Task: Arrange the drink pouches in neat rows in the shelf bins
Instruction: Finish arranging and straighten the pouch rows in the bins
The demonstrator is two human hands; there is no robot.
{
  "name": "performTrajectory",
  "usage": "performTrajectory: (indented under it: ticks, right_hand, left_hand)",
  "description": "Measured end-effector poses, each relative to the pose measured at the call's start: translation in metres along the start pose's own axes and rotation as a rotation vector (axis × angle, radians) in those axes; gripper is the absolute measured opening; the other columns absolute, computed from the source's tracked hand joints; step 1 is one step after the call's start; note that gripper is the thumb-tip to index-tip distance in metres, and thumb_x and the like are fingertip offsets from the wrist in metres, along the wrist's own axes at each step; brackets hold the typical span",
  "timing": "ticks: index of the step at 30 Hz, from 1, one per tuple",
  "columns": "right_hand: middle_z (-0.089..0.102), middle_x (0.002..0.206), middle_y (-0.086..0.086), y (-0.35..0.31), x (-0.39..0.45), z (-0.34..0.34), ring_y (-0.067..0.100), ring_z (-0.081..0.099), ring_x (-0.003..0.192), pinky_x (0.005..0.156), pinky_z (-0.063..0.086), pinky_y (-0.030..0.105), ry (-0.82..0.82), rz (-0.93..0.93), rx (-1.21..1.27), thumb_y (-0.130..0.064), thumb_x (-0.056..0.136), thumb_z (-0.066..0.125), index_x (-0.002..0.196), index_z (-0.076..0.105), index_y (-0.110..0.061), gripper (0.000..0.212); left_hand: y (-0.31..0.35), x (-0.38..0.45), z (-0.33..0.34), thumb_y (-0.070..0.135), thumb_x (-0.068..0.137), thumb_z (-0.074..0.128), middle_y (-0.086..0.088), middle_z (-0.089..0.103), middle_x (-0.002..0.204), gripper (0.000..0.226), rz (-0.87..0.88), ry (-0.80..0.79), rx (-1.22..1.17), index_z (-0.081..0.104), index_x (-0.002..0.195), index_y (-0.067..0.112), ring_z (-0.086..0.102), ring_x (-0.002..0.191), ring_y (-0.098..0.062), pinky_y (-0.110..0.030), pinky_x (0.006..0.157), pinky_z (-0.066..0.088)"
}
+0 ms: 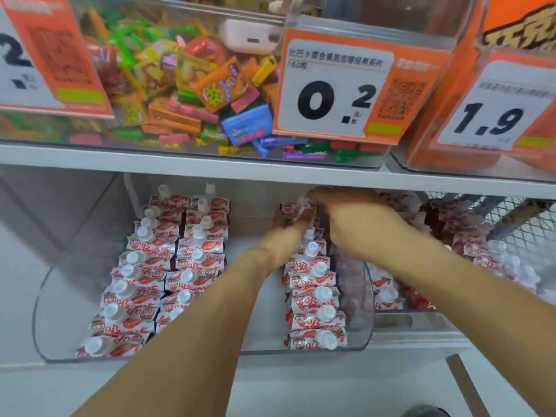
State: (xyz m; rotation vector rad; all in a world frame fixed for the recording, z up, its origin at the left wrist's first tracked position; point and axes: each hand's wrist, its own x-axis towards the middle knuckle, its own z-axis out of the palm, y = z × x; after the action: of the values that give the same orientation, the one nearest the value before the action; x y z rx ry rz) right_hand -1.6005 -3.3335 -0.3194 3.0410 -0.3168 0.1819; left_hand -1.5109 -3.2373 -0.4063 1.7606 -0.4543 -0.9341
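- Head view: both hands reach deep into the clear plastic bin (358, 344); the left hand (287, 227) pinches a soft foil drink pouch (296, 210) at the bin's back, likely to stand it at the row's end.
- The right hand (358, 221) is blurred over that pouch; I cannot tell its grip.
- Capped pouches (314, 299) overlap along the bin's right wall.

Head camera looks down, close, at lower shelf bin (54, 296).
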Motion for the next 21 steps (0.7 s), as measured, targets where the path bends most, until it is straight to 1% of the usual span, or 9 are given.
performTrajectory:
  ticks: [3,5,7,10,11,13,17,19,21]
  right_hand:
    - [0.054,0.117,0.011,-0.001,-0.068,0.001,0.031,0.057,0.103,0.089,0.05,0.04,0.348,0.118,0.247,-0.003,0.084,0.062,0.126,0.06,-0.012,0.043]
    - [0.051,0.11,0.002,-0.005,-0.106,0.007,0.016,0.055,0.092,0.083,0.046,0.028,0.459,0.144,0.376,-0.01,0.084,0.067,0.123,0.06,-0.012,0.039]
    - [0.05,0.099,-0.006,-0.007,-0.129,0.016,0.004,0.049,0.073,0.069,0.042,0.022,0.446,0.189,0.484,-0.022,0.084,0.071,0.121,0.059,-0.019,0.039]
    - [0.053,0.086,-0.015,-0.006,-0.142,0.028,0.003,0.052,0.066,0.068,0.041,0.014,0.331,0.198,0.599,-0.036,0.083,0.071,0.122,0.058,-0.027,0.041]
    - [0.054,0.082,-0.018,-0.004,-0.144,0.03,0.001,0.054,0.067,0.069,0.039,0.009,0.293,0.2,0.64,-0.036,0.082,0.074,0.123,0.057,-0.029,0.045]
    - [0.056,0.076,-0.019,-0.002,-0.142,0.031,-0.001,0.055,0.065,0.068,0.038,0.01,0.24,0.224,0.681,-0.033,0.08,0.077,0.124,0.057,-0.033,0.048]
    - [0.057,0.077,-0.016,0.002,-0.14,0.032,0.004,0.056,0.061,0.064,0.042,0.011,0.206,0.202,0.777,-0.027,0.083,0.075,0.127,0.055,-0.034,0.048]
    - [0.056,0.079,-0.015,0.004,-0.14,0.029,0.003,0.056,0.063,0.064,0.045,0.015,0.168,0.191,0.788,-0.028,0.086,0.073,0.129,0.052,-0.035,0.047]
    - [0.057,0.079,-0.014,0.005,-0.138,0.025,0.006,0.058,0.064,0.063,0.047,0.019,0.138,0.189,0.813,-0.028,0.087,0.073,0.124,0.051,-0.037,0.044]
  left_hand:
    - [-0.007,0.005,0.001,0.096,0.052,0.041,0.005,0.049,0.143,0.113,-0.019,-0.027,-0.08,0.034,0.145,0.033,0.047,0.13,-0.019,-0.044,0.115,0.028]
    - [-0.009,0.004,-0.002,0.096,0.054,0.042,0.005,0.049,0.144,0.108,-0.041,0.003,-0.088,0.046,0.14,0.03,0.047,0.13,-0.018,-0.043,0.115,0.027]
    - [0.006,-0.013,-0.008,0.087,0.067,0.049,0.005,0.053,0.14,0.092,-0.087,0.036,-0.008,0.049,0.137,0.028,0.05,0.126,-0.017,-0.043,0.11,0.034]
    - [0.027,-0.051,-0.008,0.059,0.086,0.055,0.002,0.053,0.126,0.062,-0.196,0.063,0.161,0.049,0.134,0.02,0.054,0.115,-0.026,-0.047,0.088,0.053]
    - [0.031,-0.064,-0.004,0.058,0.087,0.056,-0.002,0.052,0.124,0.059,-0.258,0.028,0.197,0.049,0.132,0.02,0.057,0.109,-0.029,-0.048,0.083,0.057]
    - [0.034,-0.085,0.011,0.058,0.088,0.055,-0.007,0.057,0.116,0.053,-0.304,-0.03,0.285,0.053,0.123,0.018,0.062,0.093,-0.027,-0.048,0.077,0.059]
    - [0.037,-0.101,0.028,0.052,0.091,0.055,0.003,0.062,0.087,0.026,-0.204,0.043,0.28,0.047,0.098,0.028,0.064,0.077,-0.019,-0.043,0.069,0.061]
    - [0.04,-0.107,0.026,0.051,0.09,0.058,0.006,0.063,0.087,0.023,-0.207,0.061,0.238,0.048,0.099,0.032,0.065,0.077,-0.017,-0.042,0.07,0.061]
    - [0.037,-0.114,0.021,0.055,0.086,0.06,0.003,0.066,0.099,0.043,-0.256,0.041,0.236,0.052,0.12,0.029,0.066,0.083,-0.019,-0.041,0.073,0.061]
